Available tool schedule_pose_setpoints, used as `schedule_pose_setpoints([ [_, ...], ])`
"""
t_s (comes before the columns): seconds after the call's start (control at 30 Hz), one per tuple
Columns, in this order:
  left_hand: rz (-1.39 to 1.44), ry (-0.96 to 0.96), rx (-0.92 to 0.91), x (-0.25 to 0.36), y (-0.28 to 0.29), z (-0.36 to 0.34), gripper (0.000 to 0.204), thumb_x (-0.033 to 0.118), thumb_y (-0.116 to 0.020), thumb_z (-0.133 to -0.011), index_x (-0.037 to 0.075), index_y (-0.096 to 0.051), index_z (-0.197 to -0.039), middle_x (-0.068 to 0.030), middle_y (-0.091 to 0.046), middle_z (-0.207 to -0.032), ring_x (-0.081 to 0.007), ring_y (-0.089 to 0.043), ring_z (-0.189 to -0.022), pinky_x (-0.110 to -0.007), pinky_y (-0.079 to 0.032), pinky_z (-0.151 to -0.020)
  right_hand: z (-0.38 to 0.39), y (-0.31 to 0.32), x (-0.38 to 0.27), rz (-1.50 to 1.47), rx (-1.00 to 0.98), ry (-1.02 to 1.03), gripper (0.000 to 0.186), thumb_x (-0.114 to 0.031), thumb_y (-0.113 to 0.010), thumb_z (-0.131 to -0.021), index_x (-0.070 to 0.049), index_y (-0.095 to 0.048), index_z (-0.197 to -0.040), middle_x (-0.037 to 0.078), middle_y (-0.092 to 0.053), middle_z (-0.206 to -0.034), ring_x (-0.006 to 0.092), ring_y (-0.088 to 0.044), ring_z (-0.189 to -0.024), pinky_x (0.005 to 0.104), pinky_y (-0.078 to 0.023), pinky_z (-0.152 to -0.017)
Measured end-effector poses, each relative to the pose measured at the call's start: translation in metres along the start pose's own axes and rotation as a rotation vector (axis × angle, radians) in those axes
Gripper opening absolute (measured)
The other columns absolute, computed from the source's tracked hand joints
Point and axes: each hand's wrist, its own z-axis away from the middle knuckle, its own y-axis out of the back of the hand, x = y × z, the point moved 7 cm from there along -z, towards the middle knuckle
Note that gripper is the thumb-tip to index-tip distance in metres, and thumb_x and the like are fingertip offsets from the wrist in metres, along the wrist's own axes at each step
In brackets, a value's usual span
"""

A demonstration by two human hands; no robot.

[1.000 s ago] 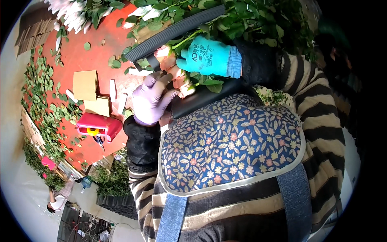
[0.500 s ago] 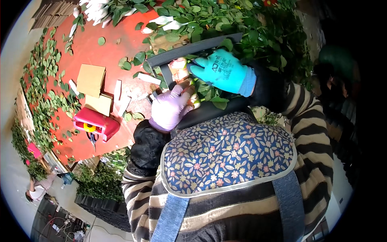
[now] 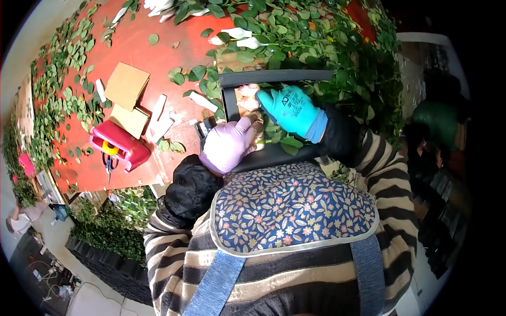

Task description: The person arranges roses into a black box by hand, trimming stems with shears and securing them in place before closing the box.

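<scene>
Your lilac-gloved left hand (image 3: 227, 143) curls smooth fingers over the pale-pink roses (image 3: 247, 96) inside the ribbed black frame (image 3: 274, 78); your turquoise-gloved right hand (image 3: 292, 112) borders them. I cannot tell whether either grips. Left of the frame: a glossy pink holder (image 3: 117, 139).

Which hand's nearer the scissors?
Left. The left hand, in a lavender glove, is right of the scissors, by the roses. The right hand, in a turquoise glove, is farther right, beyond the left hand.
</scene>
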Motion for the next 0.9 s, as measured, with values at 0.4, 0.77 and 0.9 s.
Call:
schedule_pose_setpoints([
  [0.4, 0.101, 0.193, -0.052, -0.010, -0.011, 0.007, 0.047, 0.023, -0.075, -0.080, 0.024, -0.062, -0.125, -0.0177, -0.044, -0.149, -0.0295, -0.072, -0.074, -0.039, -0.059, -0.060, 0.000, 0.027, 0.003, -0.005, 0.120, 0.009, 0.030, -0.017, -0.060, -0.085, -0.012, -0.053, -0.114, 0.002, -0.058, -0.082, 0.0201, -0.063, -0.068, 0.0380, -0.051, -0.063],
  [0.77, 0.109, 0.178, -0.042, -0.008, -0.003, 0.005, 0.069, 0.024, -0.082, -0.075, 0.027, -0.056, -0.138, -0.0176, -0.041, -0.153, -0.0296, -0.072, -0.083, -0.037, -0.059, -0.061, 0.015, 0.048, 0.011, -0.135, 0.167, -0.007, 0.040, -0.016, -0.065, -0.083, -0.016, -0.066, -0.123, 0.007, -0.063, -0.123, 0.0228, -0.063, -0.065, 0.0385, -0.053, -0.067],
  [0.9, 0.108, 0.185, -0.019, -0.012, -0.005, 0.006, 0.087, 0.030, -0.083, -0.072, 0.020, -0.044, -0.149, -0.0133, -0.040, -0.153, -0.0297, -0.069, -0.082, -0.038, -0.058, -0.063, 0.014, 0.041, 0.015, -0.171, 0.046, -0.023, 0.039, -0.016, -0.067, -0.082, -0.015, -0.066, -0.121, 0.007, -0.062, -0.128, 0.0235, -0.063, -0.062, 0.0394, -0.053, -0.066],
])
